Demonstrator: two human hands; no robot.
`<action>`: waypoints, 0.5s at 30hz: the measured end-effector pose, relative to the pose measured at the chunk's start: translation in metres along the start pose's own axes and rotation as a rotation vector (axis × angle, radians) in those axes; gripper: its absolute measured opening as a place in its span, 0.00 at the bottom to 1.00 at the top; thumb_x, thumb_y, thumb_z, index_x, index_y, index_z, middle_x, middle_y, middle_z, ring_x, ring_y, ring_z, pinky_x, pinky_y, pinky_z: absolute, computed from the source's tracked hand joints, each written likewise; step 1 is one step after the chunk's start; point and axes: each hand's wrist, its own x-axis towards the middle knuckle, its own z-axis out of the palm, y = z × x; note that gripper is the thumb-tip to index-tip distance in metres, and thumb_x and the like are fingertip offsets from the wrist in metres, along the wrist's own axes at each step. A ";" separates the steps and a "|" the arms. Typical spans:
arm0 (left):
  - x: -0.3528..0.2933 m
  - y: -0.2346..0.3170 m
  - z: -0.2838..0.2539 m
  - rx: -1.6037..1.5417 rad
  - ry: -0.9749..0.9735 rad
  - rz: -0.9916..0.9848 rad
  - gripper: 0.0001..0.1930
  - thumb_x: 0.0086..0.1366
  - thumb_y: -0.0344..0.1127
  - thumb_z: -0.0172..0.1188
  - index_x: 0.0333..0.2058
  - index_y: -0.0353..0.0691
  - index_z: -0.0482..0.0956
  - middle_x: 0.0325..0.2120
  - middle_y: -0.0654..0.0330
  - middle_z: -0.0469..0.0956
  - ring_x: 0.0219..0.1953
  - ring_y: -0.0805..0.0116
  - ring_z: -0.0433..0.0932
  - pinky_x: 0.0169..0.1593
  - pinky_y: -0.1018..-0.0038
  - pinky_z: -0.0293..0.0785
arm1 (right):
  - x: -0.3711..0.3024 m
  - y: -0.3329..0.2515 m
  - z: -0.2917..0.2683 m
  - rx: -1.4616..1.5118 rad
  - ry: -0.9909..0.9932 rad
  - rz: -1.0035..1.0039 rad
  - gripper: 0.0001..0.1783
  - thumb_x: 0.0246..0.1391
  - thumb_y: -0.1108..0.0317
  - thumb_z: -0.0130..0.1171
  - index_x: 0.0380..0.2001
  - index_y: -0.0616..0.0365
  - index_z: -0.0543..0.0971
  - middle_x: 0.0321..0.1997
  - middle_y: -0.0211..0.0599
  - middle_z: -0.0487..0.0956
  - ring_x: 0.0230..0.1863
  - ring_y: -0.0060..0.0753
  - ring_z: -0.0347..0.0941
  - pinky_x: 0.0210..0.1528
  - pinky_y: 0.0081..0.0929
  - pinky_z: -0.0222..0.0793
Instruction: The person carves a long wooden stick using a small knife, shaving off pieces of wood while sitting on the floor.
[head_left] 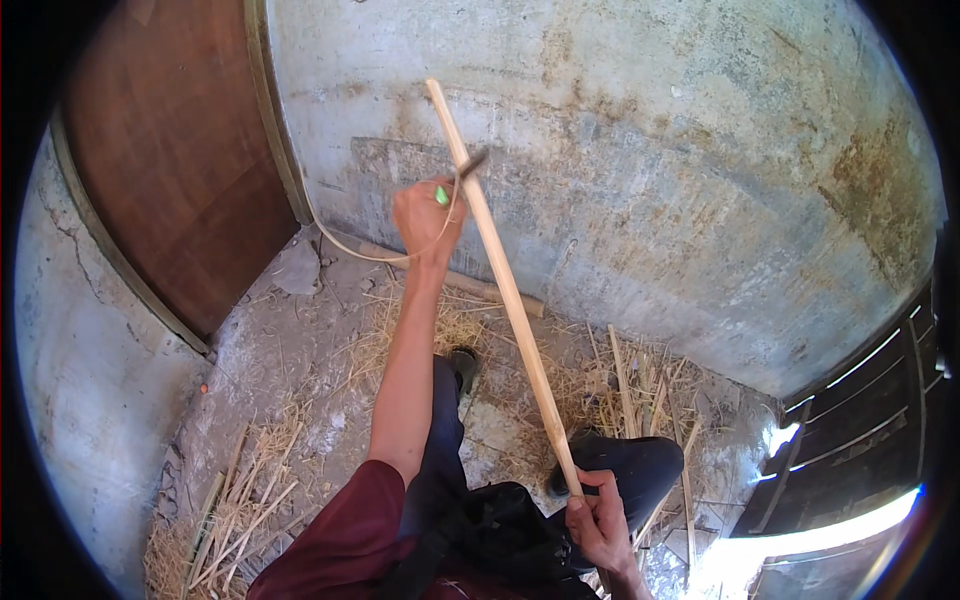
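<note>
A long, pale bamboo strip [510, 290] slants across the middle, its far end raised toward the wall. My left hand [425, 220], arm stretched forward, is closed round the green handle of a knife [475, 163]. The dark blade crosses the strip near its far end, touching it. From the blade a thin shaving [378, 258] curls down past my left wrist and off to the left. My right hand [603, 522] grips the near end of the strip by my right thigh, thumb and fingers pressed on it.
Split strips and fine shavings [240, 510] lie on the floor at left, with more strips [640, 385] at right. A pole [480, 288] lies along the foot of the stained wall [640, 180]. A brown door [165, 150] stands left; dark slats [850, 440] are right.
</note>
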 end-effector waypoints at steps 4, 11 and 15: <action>0.027 -0.016 -0.011 0.068 -0.049 -0.152 0.15 0.61 0.37 0.69 0.26 0.28 0.83 0.17 0.39 0.73 0.19 0.42 0.74 0.29 0.56 0.70 | -0.014 0.005 -0.006 -0.018 -0.041 0.036 0.17 0.73 0.73 0.55 0.61 0.64 0.66 0.18 0.30 0.75 0.18 0.17 0.67 0.23 0.23 0.62; 0.055 -0.057 -0.010 0.171 0.060 -0.061 0.07 0.53 0.32 0.66 0.23 0.34 0.86 0.18 0.40 0.78 0.22 0.38 0.78 0.30 0.51 0.74 | -0.024 0.012 -0.019 -0.072 -0.125 0.041 0.20 0.75 0.72 0.54 0.65 0.61 0.63 0.22 0.25 0.71 0.20 0.12 0.61 0.23 0.18 0.57; 0.078 -0.104 -0.003 0.273 0.126 -0.100 0.10 0.58 0.35 0.65 0.26 0.33 0.88 0.22 0.38 0.82 0.28 0.34 0.83 0.36 0.47 0.78 | -0.033 -0.003 -0.023 0.062 -0.048 0.154 0.20 0.74 0.72 0.55 0.63 0.63 0.66 0.21 0.24 0.72 0.20 0.12 0.62 0.23 0.19 0.57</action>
